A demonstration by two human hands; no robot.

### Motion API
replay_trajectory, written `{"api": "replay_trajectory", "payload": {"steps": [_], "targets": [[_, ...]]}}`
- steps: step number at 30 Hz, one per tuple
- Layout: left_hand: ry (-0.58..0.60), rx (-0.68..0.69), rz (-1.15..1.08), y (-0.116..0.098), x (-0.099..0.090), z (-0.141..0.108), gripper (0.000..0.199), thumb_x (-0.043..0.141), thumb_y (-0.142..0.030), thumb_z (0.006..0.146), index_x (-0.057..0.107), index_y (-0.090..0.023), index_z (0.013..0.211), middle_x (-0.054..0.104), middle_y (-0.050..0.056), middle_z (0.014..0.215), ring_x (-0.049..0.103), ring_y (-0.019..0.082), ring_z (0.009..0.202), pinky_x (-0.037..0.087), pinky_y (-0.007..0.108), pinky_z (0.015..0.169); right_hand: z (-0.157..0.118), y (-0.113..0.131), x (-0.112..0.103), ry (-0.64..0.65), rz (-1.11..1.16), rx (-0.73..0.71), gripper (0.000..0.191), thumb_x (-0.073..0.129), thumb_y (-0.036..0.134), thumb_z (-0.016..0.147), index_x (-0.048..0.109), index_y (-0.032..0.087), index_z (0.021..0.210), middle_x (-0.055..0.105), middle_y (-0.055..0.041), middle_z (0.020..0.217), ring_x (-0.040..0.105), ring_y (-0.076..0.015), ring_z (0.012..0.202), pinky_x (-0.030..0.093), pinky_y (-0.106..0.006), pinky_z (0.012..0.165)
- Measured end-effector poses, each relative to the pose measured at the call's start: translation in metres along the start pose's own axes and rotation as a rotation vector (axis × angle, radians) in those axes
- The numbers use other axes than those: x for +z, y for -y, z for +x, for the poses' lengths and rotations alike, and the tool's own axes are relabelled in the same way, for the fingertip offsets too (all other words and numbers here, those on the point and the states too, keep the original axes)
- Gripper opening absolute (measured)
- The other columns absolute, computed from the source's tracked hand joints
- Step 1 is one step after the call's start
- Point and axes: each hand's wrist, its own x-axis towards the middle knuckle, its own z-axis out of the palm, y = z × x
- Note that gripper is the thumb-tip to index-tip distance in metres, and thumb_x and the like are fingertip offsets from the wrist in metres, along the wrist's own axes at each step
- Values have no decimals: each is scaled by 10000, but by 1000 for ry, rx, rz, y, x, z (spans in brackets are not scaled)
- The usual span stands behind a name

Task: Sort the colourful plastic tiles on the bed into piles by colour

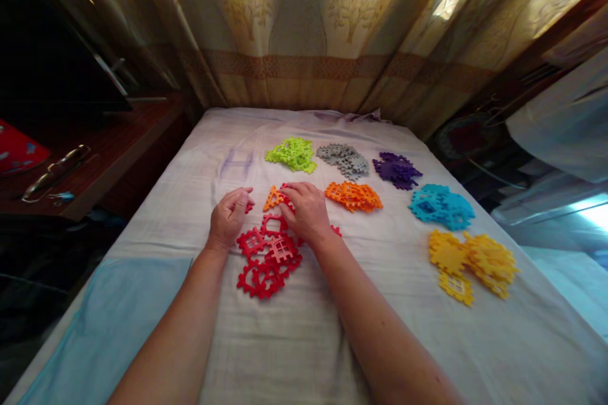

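Note:
My left hand (230,218) is curled on its side at the left of a pile of red interlocking plastic pieces (266,275). A small bit of red shows at its fingertips; most of that piece is hidden. My right hand (308,212) reaches over the pile's far side, its fingers bent down on a red piece (287,202) that is largely covered. Touching or close beside those fingers lies an orange triangular piece (272,197). Several red pieces have window-like openings, and a paler pinkish-red window piece (281,249) lies on top.
Farther back are piles of lime green (293,154), grey (344,160), purple (397,170) and orange pieces (354,196). Blue pieces (443,205) and yellow pieces (489,262) lie to the right. A light blue cloth (128,323) covers the sheet's near left; a curtain (294,31) hangs behind.

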Motion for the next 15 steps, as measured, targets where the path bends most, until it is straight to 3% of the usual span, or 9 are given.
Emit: {"api": "replay_trajectory", "payload": {"steps": [2, 4, 9, 15], "targets": [[-81, -84, -109, 0, -1, 0, 535, 419, -638, 900, 687, -182, 820, 723, 109, 1115, 697, 203, 875, 572, 344, 800, 13, 6, 1, 92, -60, -56, 416, 596, 279, 873, 630, 243, 1286, 589, -98, 1382, 439, -294, 1298, 350, -475, 1031], [-117, -131, -151, -1, -1, 0, 567, 442, -674, 878, 694, -166, 863, 723, 111, 1108, 686, 170, 782, 572, 295, 707, 24, 10, 3, 178, -116, -107, 426, 598, 256, 857, 632, 256, 1282, 619, -95, 1337, 438, -301, 1288, 346, -477, 1009], [-134, -139, -155, -5, -1, 0, 589, 467, -704, 848, 707, -166, 840, 715, 110, 1164, 683, 162, 793, 570, 276, 696, 40, 15, 4, 280, -215, -167, 280, 550, 274, 909, 705, 256, 1141, 695, -111, 1143, 513, -287, 1149, 356, -447, 929], [-132, -164, -190, -5, -1, 0, 603, 476, -712, 837, 718, -163, 894, 731, 105, 1108, 684, 149, 710, 574, 278, 657, 37, 11, 8, 232, -191, -171, 268, 544, 386, 954, 692, 260, 1139, 678, -98, 1182, 507, -263, 1152, 339, -425, 946]]}}
